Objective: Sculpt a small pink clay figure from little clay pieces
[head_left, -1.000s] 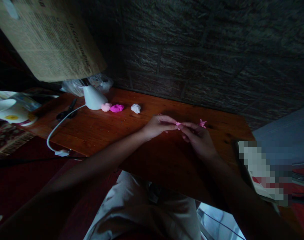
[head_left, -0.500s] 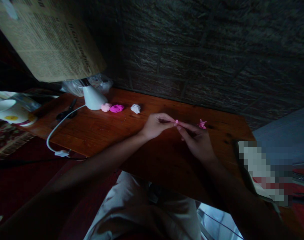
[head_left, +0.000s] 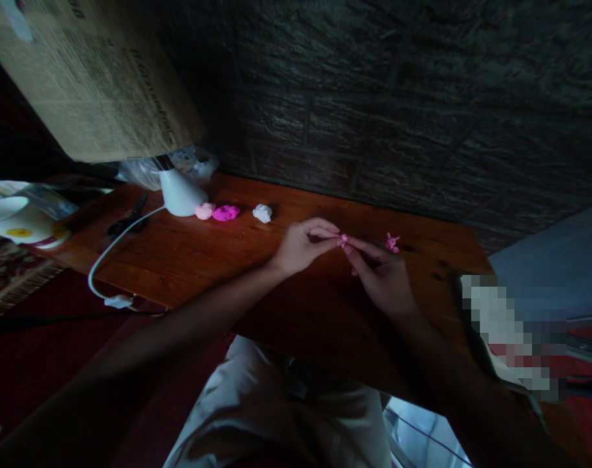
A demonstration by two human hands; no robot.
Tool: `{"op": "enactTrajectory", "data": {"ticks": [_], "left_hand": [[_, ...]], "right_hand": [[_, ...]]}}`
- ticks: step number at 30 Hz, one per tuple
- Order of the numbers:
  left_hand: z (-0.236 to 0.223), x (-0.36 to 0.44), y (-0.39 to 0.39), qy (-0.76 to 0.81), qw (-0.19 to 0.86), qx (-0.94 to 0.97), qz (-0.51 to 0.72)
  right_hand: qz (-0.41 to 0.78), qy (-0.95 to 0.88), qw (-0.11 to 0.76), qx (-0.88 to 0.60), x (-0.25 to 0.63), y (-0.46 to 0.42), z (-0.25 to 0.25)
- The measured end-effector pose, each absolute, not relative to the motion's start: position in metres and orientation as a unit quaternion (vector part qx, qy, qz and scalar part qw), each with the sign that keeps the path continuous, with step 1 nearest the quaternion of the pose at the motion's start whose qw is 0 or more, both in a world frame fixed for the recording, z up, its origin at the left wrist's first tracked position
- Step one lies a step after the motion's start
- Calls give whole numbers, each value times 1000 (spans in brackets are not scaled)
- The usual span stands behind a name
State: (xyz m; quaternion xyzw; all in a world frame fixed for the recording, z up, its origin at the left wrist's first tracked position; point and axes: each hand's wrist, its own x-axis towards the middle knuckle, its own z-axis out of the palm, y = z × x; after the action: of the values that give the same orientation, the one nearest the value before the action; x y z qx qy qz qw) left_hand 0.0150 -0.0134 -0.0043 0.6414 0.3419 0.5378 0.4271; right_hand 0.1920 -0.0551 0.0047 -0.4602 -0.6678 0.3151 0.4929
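Observation:
Between my fingertips is a small piece of pink modelling clay point(head_left: 344, 239), pinched from both sides above the wooden table point(head_left: 188, 260). My left hand point(head_left: 303, 246) has thumb and forefinger closed on its left side. From the right, my right hand point(head_left: 381, 270) grips it with thumb and forefinger. A small pink clay figure with thin points point(head_left: 392, 242) sits just beyond my right hand. Further left on the table lie a white clay lump point(head_left: 262, 213), a bright magenta lump point(head_left: 226, 213) and a pale pink lump point(head_left: 205, 211).
A lamp point(head_left: 181, 192) with a newsprint shade point(head_left: 105, 84) stands at the back left, its white cable point(head_left: 97, 260) running over the edge. Black scissors point(head_left: 130, 221) and a paper cup point(head_left: 20, 221) are leftward. A blurred-out object point(head_left: 505, 331) lies right. A stone-textured wall point(head_left: 349, 117) rises behind.
Both hands stay pinched on the pink clay, with only slight finger movement. The view has shifted very slightly; the lumps and the figure rest where they were.

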Motion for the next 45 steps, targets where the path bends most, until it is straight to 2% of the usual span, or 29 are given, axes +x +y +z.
{"op": "enactTrajectory", "data": {"ticks": [7, 11, 16, 28, 45], "left_hand": [[-4, 18, -18, 375, 296, 668, 570], [-3, 17, -21, 370, 256, 682, 576], [0, 16, -23, 356, 280, 698, 555], [-3, 18, -19, 315, 337, 690, 557], [1, 19, -22, 331, 315, 701, 547]], "right_hand": [[268, -698, 484, -454, 185, -58, -6], [260, -715, 477, -441, 180, -61, -9], [287, -701, 476, -445, 181, -61, -7], [271, -672, 514, -459, 187, -59, 6], [257, -682, 514, -453, 188, -57, 3]]}}
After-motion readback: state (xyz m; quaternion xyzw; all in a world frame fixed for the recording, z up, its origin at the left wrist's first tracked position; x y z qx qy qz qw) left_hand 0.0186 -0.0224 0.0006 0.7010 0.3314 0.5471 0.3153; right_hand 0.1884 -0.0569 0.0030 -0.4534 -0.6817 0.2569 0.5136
